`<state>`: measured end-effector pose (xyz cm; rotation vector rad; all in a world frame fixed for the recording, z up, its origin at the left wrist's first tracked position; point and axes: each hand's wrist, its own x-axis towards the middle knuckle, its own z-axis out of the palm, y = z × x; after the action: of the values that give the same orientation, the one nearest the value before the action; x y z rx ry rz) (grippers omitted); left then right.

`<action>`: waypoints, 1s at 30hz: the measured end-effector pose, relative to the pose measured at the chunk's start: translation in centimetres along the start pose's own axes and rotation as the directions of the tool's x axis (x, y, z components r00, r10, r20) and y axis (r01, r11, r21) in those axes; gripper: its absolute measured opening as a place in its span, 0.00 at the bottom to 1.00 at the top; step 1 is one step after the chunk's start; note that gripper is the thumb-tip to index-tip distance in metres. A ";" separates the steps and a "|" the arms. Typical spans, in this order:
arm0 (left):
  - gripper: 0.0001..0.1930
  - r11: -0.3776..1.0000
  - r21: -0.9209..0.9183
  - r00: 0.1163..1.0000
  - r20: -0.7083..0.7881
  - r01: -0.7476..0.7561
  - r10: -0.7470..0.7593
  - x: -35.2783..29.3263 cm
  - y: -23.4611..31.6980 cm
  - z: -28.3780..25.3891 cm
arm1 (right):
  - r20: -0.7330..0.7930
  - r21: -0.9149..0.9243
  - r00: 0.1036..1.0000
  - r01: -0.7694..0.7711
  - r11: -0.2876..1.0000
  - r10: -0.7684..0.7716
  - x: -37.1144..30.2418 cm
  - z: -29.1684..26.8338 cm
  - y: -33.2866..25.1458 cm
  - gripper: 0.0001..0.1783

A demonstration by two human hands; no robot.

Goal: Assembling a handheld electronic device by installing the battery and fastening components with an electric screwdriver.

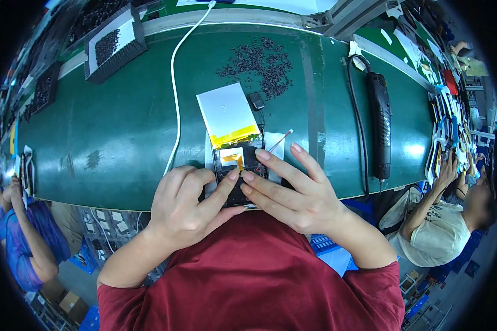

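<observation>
Near edge of desk (132, 118): black device (250, 156), lower part covered by left hand (186, 201) and right hand (301, 196), nearly meeting over it. Whether either grip pinches anything, cannot tell. Beyond, white panel (226, 109); farther, black bits (262, 63), too small to identify.

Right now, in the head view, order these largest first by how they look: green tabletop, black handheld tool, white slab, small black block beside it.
1. green tabletop
2. black handheld tool and white slab: too alike in area to rank; tool longer, slab wider
3. small black block
</observation>
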<state>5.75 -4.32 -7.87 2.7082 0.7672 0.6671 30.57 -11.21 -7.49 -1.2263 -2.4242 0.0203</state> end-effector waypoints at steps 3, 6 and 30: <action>0.32 0.998 -0.040 0.999 -0.010 0.038 -0.038 0.0 0.0 0.0 | 0.028 0.032 1.000 -0.005 0.999 0.005 0.2 -0.2 0.1 0.15; 0.32 0.998 -0.039 0.999 -0.011 0.052 -0.053 0.2 0.1 0.0 | 0.021 0.028 1.000 0.015 0.999 -0.016 0.3 -0.3 0.2 0.16; 0.29 0.998 -0.048 0.999 -0.013 0.041 -0.042 0.4 0.8 0.0 | -0.677 0.292 0.461 -0.548 0.784 0.574 -5.0 -12.0 8.0 0.35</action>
<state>6.41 -4.81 -7.45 2.6399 0.7979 0.6872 43.80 -12.29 0.09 -1.5782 -1.2280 -0.2089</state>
